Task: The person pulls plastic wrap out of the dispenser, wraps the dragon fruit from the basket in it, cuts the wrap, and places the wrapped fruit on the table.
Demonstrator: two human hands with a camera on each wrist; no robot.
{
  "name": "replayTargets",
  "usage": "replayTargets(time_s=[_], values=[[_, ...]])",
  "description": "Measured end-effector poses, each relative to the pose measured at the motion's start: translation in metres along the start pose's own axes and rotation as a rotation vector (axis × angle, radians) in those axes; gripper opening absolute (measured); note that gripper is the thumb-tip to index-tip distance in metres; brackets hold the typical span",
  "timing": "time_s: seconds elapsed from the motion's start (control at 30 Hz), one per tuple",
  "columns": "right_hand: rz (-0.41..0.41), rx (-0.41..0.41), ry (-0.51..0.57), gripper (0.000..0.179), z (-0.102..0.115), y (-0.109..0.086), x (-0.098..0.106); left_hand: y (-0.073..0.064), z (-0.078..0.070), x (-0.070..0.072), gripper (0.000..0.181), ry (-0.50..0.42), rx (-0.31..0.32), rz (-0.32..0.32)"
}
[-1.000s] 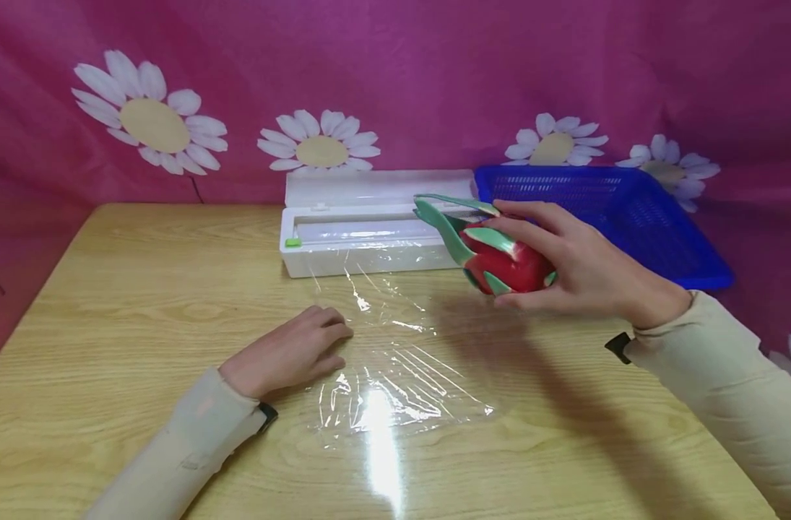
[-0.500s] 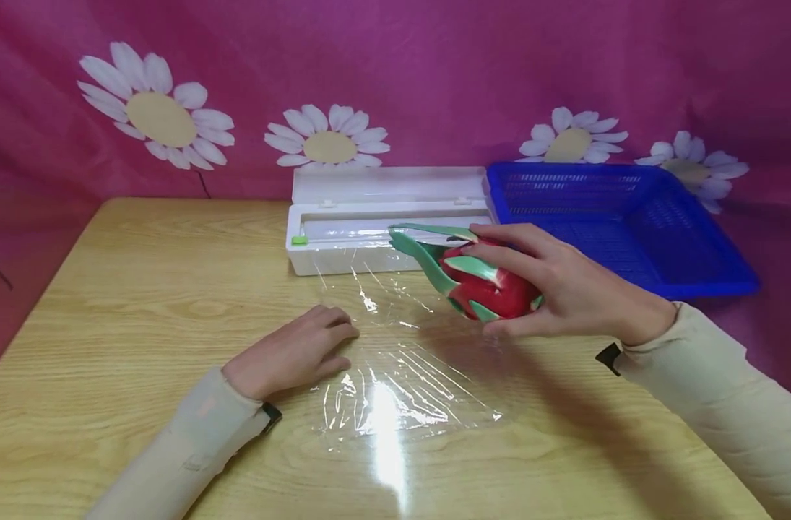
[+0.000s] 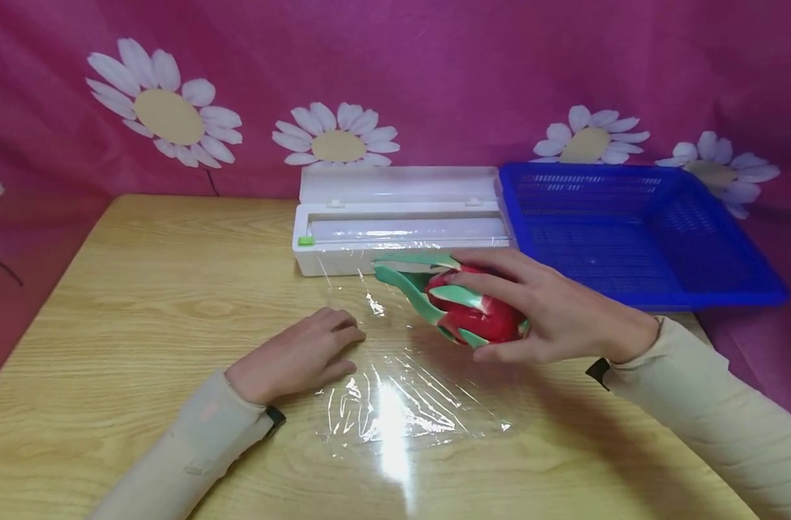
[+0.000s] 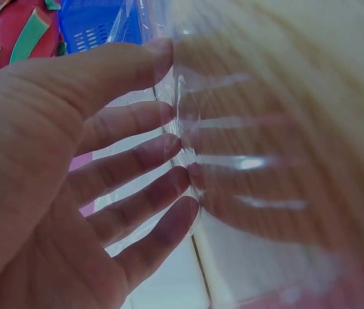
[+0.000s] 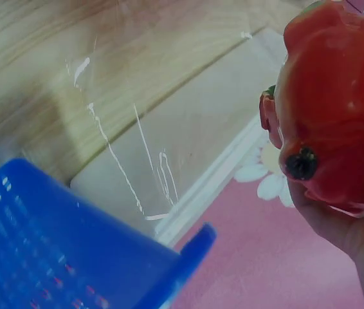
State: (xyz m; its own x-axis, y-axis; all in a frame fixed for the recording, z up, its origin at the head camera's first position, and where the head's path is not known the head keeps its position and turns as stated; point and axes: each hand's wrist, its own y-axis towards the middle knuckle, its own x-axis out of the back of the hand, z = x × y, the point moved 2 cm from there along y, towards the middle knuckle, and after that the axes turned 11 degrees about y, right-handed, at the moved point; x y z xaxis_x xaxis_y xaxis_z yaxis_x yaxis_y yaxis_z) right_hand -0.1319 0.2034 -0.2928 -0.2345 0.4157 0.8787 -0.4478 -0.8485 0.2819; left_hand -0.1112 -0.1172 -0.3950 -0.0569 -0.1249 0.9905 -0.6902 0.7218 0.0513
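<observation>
My right hand [image 3: 551,307] grips a red dragon fruit with green scales [image 3: 489,318], held above the table and over the cling film. In the right wrist view the dragon fruit [image 5: 336,96] shows its dark stem end. A sheet of clear cling film [image 3: 408,404] runs from the white dispenser box [image 3: 395,260] toward me across the table. At the film's left edge rests my left hand [image 3: 297,354]. The left wrist view shows the left hand [image 4: 60,167] with fingers spread and fairly straight, their tips touching the film.
A blue plastic basket [image 3: 733,296] stands to the right of the box. The box's lid [image 3: 402,184] is raised, and a film roll [image 3: 408,230] lies inside. Behind the wooden table [image 3: 141,289] hangs a magenta cloth with daisies [image 3: 447,79].
My right hand has brought the dragon fruit lower, nearer to me and slightly left, from in front of the box to over the film. The left hand stays at the film's edge.
</observation>
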Motion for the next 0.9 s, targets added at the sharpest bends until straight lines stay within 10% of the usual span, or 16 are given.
replayTargets(time_s=[0.9], values=[[0.093,0.093,0.068,0.088,-0.005,0.004,-0.047,0.0,0.003,0.0,0.036,0.0,0.028,0.001]])
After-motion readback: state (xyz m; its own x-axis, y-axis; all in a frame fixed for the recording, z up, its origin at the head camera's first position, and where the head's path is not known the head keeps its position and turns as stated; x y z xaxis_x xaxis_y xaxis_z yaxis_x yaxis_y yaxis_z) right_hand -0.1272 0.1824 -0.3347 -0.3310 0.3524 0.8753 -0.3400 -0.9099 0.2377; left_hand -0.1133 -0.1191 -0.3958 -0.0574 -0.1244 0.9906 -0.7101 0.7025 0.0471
